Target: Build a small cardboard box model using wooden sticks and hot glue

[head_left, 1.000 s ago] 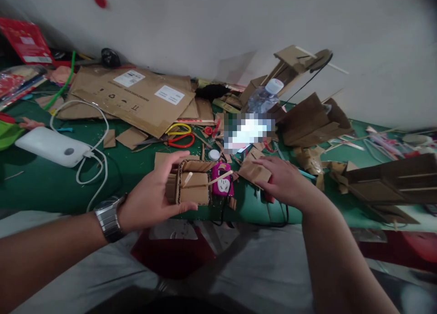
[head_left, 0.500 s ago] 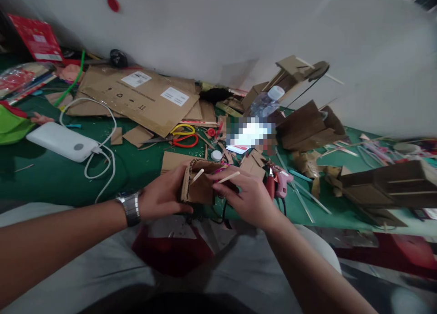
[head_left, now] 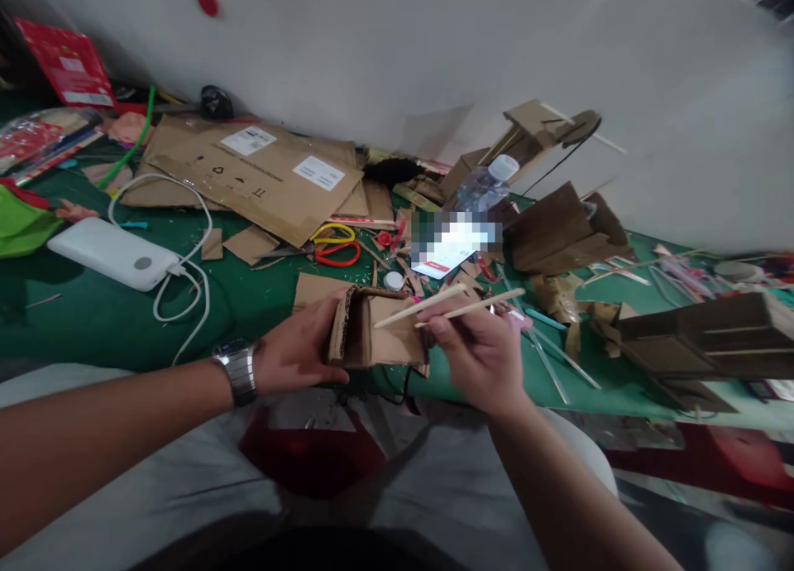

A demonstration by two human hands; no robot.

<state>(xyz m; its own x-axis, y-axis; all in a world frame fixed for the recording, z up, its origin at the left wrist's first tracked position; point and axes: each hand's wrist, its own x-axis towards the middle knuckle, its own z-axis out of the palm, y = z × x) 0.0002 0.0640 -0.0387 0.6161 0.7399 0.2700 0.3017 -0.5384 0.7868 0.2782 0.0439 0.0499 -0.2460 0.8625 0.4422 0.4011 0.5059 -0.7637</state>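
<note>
Green tabletop point(head_left: 260, 331) spreads beneath a clutter of scraps, with a flat, labelled brown cardboard piece point(head_left: 266, 182) across its far left side and scissors with yellow and orange handles point(head_left: 338, 256) by its near corner. Further left lies a rounded white oblong device point(head_left: 115, 255) with a white cable. Beyond the hands glows a bright-screened phone point(head_left: 452, 256), and the right hand partly covers a pink tool point(head_left: 514, 316).

Between the hands is a small open brown cardboard box point(head_left: 347, 327). The left hand point(head_left: 303, 339) grips its left end, thumb in front and fingers behind; the right hand point(head_left: 477, 352), at its right side, pinches the nearer pale wooden stick point(head_left: 490, 302) between thumb and fingertips. A second pale wooden stick point(head_left: 406, 313) slants across a flat cardboard panel point(head_left: 400, 343) within the box; whether they are joined is hard to tell.

A clear plastic bottle with a white cap point(head_left: 480, 190) stands behind the phone.
</note>
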